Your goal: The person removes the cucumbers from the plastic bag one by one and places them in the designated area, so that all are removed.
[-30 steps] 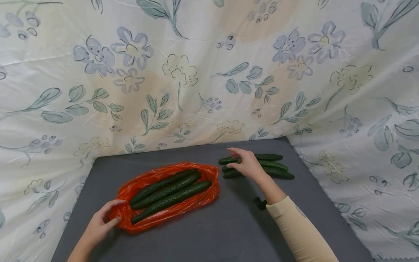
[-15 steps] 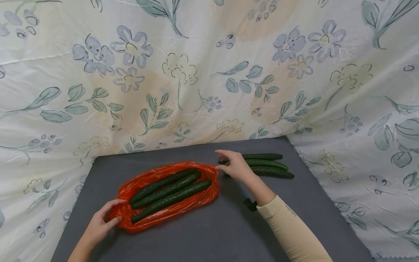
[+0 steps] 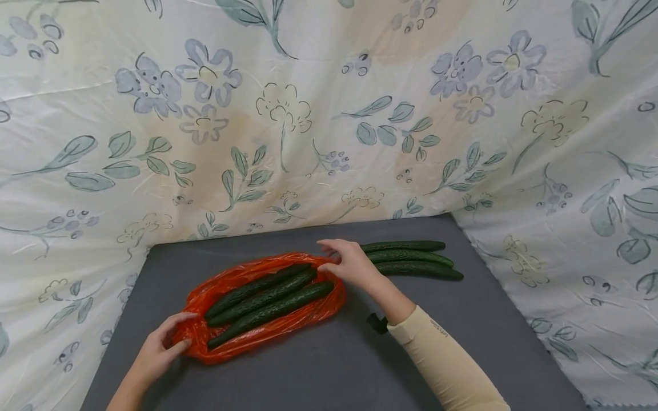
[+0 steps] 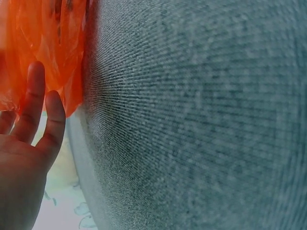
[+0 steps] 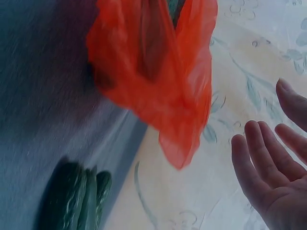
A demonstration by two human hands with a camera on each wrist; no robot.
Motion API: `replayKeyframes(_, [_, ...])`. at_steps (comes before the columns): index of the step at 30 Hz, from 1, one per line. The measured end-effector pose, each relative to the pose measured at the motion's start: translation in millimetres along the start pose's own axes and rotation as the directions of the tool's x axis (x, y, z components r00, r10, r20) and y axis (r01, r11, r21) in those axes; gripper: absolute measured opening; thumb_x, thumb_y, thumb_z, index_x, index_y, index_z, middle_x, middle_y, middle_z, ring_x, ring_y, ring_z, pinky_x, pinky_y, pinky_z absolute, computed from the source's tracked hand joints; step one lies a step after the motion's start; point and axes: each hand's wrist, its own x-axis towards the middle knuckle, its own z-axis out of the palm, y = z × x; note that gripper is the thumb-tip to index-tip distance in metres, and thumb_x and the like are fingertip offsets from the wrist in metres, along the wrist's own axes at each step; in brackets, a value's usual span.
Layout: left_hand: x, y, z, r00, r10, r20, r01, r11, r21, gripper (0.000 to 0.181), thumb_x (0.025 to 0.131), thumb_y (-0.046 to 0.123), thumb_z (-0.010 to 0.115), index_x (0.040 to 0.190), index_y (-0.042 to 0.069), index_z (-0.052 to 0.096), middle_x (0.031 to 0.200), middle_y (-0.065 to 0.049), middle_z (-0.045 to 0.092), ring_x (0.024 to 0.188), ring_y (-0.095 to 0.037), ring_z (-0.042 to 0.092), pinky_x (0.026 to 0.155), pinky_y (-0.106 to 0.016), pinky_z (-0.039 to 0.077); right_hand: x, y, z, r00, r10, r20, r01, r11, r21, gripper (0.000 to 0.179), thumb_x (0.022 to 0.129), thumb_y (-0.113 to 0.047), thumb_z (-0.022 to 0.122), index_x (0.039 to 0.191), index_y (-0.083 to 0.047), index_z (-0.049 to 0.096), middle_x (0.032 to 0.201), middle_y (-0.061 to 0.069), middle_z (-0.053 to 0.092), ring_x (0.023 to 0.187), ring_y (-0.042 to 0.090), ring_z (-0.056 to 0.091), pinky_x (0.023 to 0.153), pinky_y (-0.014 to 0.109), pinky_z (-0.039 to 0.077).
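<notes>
A red plastic bag (image 3: 304, 321) lies spread open, with three dark green cucumbers (image 3: 263, 298) side by side in it. My left hand (image 3: 156, 348) is at the bag's left end, thumb and fingers spread apart. In the left wrist view the fingers of that hand (image 4: 29, 139) lie against the red plastic (image 4: 53, 33), uncurled. Above the bag's right end hovers my right hand (image 3: 352, 265), its fingers loosely bent. The right wrist view shows this hand (image 5: 276, 179) apart from the bag (image 5: 153, 72), holding nothing.
Three more cucumbers (image 3: 413, 257) lie together on the dark grey table (image 3: 319, 371), right of the bag and partly behind my right hand. A floral cloth (image 3: 308, 171) hangs along the back and sides of the table.
My right hand has moved left, from over the loose cucumbers to over the right end of the bag. The left hand, bag and cucumbers stay where they were.
</notes>
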Motion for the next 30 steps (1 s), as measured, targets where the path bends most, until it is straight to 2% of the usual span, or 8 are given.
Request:
replayKeyframes(6, [0.6,-1.1,0.9,1.0,0.015,-0.011,-0.015,1.0,-0.003,0.043,0.089,-0.006,0.07,0.13,-0.003,0.058,0.131,0.006,0.059,0.114,0.015,0.052,0.084,-0.007,0.047,3.5,-9,16,0.998,-0.03,0.05,0.03,0.999,-0.012,0.057,0.089,-0.023,0.078,0.141,-0.012,0.059,0.13,0.011,0.067,0.115,0.027,0.064,0.092,0.045,0.055])
replayKeyframes(13, [-0.3,-3.4,1.7,1.0,0.026,-0.015,-0.027,1.0,-0.012,0.044,0.088,-0.007,0.07,0.13,-0.005,0.058,0.13,0.016,0.057,0.114,0.014,0.052,0.085,-0.007,0.047,4.0,-20,37,0.992,-0.057,0.116,0.062,0.997,-0.047,0.055,0.089,-0.026,0.078,0.14,-0.013,0.06,0.131,0.009,0.067,0.119,0.025,0.063,0.094,0.04,0.054])
replayKeyframes(17, [-1.1,-2.9,0.9,1.0,0.002,-0.022,-0.002,1.0,0.007,0.044,0.087,-0.007,0.071,0.13,-0.004,0.059,0.131,0.008,0.059,0.113,0.015,0.052,0.085,-0.006,0.046,2.8,-26,47,0.987,-0.059,0.147,0.066,0.997,-0.041,0.056,0.089,-0.026,0.077,0.14,-0.012,0.06,0.132,0.009,0.066,0.12,0.025,0.063,0.096,0.037,0.054])
replayKeyframes(21, [-1.1,-0.4,0.0,0.999,-0.027,-0.022,0.027,0.999,0.03,0.044,0.088,-0.004,0.072,0.13,-0.002,0.059,0.131,0.001,0.06,0.111,0.014,0.052,0.083,-0.007,0.047,3.0,-27,55,0.988,-0.056,0.142,0.066,0.995,-0.068,0.052,0.089,-0.027,0.077,0.137,-0.012,0.063,0.131,0.006,0.067,0.119,0.023,0.063,0.096,0.034,0.053])
replayKeyframes(26, [-1.5,2.6,-1.4,0.999,-0.046,-0.021,0.047,0.998,0.05,0.042,0.089,0.0,0.072,0.13,-0.001,0.06,0.131,0.003,0.059,0.108,0.013,0.054,0.081,-0.009,0.049,3.9,-26,67,0.986,-0.041,0.159,0.058,0.993,-0.106,0.045,0.089,-0.026,0.077,0.132,-0.017,0.066,0.131,0.0,0.067,0.119,0.017,0.063,0.097,0.032,0.053])
replayKeyframes(30, [-2.9,1.3,-2.5,0.999,-0.05,-0.008,0.05,0.998,0.049,0.042,0.092,0.003,0.07,0.132,0.001,0.059,0.13,0.013,0.056,0.11,0.016,0.052,0.081,-0.008,0.048,3.8,-27,78,0.98,-0.013,0.199,0.034,0.994,-0.1,0.048,0.09,-0.023,0.077,0.136,-0.018,0.063,0.134,-0.004,0.065,0.121,0.014,0.061,0.097,0.03,0.052])
